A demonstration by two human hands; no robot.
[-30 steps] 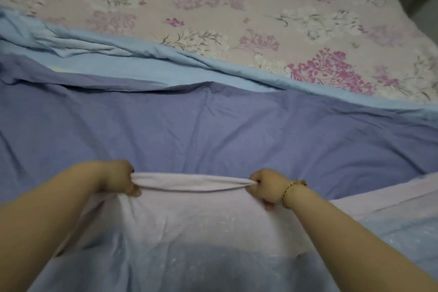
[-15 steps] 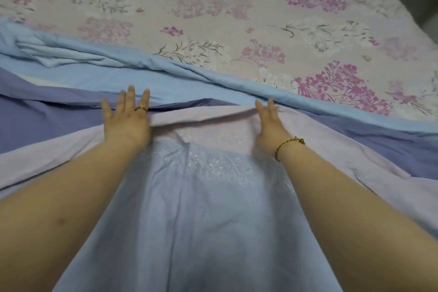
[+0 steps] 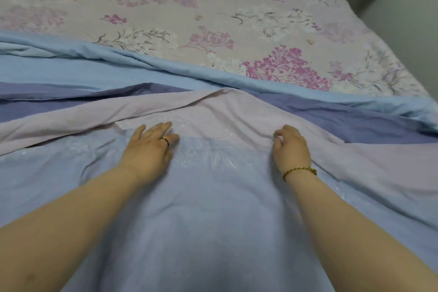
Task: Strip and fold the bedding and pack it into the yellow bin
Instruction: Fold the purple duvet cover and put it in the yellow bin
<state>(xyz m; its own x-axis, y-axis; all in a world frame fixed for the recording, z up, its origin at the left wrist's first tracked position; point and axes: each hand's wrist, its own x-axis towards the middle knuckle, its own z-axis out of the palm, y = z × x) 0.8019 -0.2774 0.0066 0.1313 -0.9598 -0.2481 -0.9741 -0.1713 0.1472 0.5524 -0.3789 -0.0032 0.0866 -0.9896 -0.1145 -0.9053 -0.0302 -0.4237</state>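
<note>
The soft blue-and-lilac cloth cover (image 3: 213, 208), lying under both grips, is pressed by the flat, spread-fingered left grip (image 3: 148, 149) and touched by the curled right grip (image 3: 291, 147) (pinching cannot be told), and should be smoothed outward until edges match.

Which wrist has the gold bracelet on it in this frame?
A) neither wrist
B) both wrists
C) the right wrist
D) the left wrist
C: the gold bracelet sits just behind the right hand, while the left hand has only a ring on one finger and a bare wrist.
</note>
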